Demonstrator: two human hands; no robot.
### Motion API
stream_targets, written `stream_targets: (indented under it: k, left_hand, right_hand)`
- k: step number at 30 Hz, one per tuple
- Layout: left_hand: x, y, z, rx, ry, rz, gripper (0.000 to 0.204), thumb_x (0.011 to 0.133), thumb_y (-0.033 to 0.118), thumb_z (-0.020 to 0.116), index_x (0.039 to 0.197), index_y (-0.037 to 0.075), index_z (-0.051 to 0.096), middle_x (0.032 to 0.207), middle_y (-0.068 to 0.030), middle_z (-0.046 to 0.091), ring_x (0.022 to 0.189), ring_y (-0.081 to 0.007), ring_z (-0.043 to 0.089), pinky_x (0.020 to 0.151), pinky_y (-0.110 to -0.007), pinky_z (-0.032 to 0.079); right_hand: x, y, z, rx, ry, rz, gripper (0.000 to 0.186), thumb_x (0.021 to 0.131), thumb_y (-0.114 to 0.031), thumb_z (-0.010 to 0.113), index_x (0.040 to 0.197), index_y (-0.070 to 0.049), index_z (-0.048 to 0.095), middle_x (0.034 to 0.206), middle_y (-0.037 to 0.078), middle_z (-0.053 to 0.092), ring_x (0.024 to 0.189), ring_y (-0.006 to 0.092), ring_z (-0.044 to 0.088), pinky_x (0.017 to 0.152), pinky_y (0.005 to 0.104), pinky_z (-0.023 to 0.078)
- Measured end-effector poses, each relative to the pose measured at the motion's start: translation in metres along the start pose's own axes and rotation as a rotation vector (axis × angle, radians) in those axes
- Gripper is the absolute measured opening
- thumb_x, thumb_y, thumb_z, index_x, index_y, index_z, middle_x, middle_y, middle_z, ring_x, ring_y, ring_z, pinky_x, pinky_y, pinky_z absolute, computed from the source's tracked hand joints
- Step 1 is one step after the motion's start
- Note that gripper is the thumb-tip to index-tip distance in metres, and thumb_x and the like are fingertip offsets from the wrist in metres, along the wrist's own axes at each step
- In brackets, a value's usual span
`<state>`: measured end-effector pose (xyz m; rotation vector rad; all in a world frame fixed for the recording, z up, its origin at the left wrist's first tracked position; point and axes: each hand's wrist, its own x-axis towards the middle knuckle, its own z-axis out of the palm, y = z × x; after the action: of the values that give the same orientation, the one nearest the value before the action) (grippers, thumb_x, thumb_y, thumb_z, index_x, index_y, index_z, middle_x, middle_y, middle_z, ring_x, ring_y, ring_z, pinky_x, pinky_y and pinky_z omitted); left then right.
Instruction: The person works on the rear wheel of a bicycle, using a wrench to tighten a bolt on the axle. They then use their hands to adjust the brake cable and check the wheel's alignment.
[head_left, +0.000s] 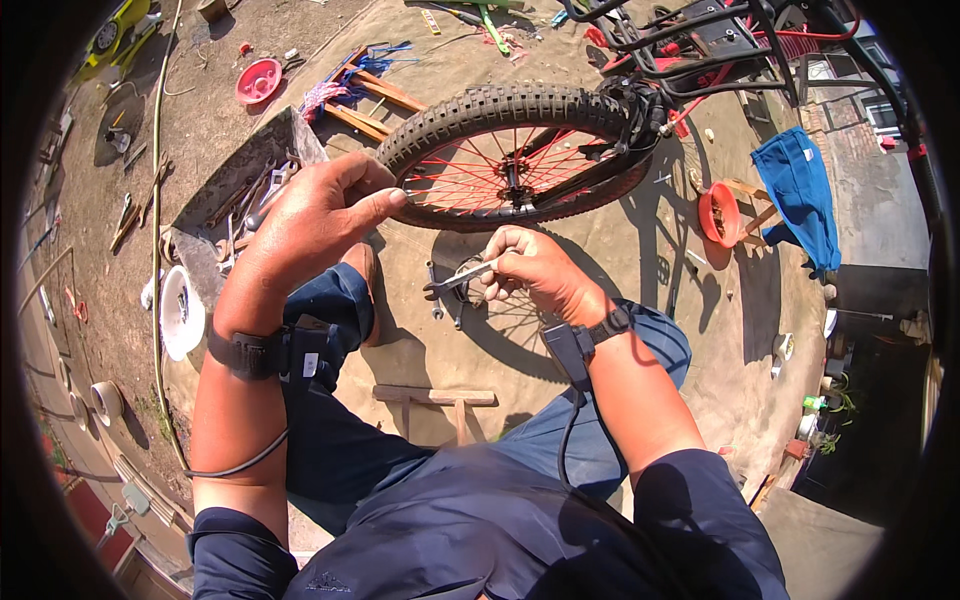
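My left hand (318, 212) is beside the knobby tyre (480, 108) of a bicycle wheel with red spokes (510, 170). Its thumb and fingers are pinched together near the tyre's left edge; what they hold, if anything, is too small to make out. Lower and to the right, my right hand (535, 268) grips a silver open-ended wrench (462, 276), its forked end pointing left. Just beyond that end, another wrench (435, 306) lies on the tan ground sheet (400, 270), with more small tools close by.
A metal tray (225, 180) of wrenches stands left of my left hand, a white bowl (180, 312) near it. The bike frame (700, 55) fills the upper right. Further right are a red bowl (717, 213) and a stool with blue cloth (800, 195). A wooden stool (435, 396) sits between my legs.
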<state>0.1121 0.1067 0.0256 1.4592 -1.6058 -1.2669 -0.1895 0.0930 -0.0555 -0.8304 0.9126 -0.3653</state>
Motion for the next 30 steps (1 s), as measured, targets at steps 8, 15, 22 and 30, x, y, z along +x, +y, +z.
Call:
stream_targets:
  k: [8,15,22,30]
  left_hand:
    - [0.006,0.047,0.106,-0.166,-0.314,0.005,0.028,0.099,0.020,0.064,0.119,0.000,0.063,0.090,-0.0013,0.068,0.078,-0.0078,0.061,0.066,-0.025,0.050]
    - [0.011,0.066,0.162,-0.291,-0.303,-0.086,0.020,0.102,0.021,0.058,0.106,0.003,0.065,0.085,0.0010,0.065,0.073,-0.0063,0.061,0.064,-0.023,0.048]
    - [0.047,0.090,0.196,0.009,-0.047,0.112,0.015,0.100,0.012,0.059,0.106,0.000,0.066,0.084,-0.0065,0.068,0.079,-0.0123,0.064,0.071,-0.028,0.051]
    - [0.091,0.100,0.208,0.264,0.009,0.615,0.008,0.093,0.005,0.066,0.100,0.002,0.066,0.086,-0.0099,0.070,0.075,-0.0192,0.066,0.069,-0.032,0.052]
  right_hand:
    - [-0.101,-0.027,-0.049,0.137,0.143,-0.359,0.021,0.089,-0.014,0.065,0.105,-0.006,0.052,0.090,0.012,0.067,0.078,0.0228,0.070,0.067,0.0311,0.055]
    - [-0.124,-0.042,-0.077,0.192,0.195,-0.394,0.016,0.093,-0.013,0.065,0.106,-0.006,0.059,0.087,0.009,0.068,0.073,0.0194,0.069,0.069,0.0322,0.057]
    - [-0.145,-0.058,-0.113,-0.156,0.149,-0.443,0.021,0.094,-0.014,0.066,0.110,-0.001,0.063,0.091,0.006,0.068,0.076,0.0131,0.067,0.072,0.0253,0.055]
    - [-0.121,-0.074,-0.125,-0.644,0.191,-0.590,0.023,0.094,-0.011,0.063,0.113,0.002,0.066,0.094,0.006,0.066,0.079,0.0093,0.060,0.071,0.0265,0.051]
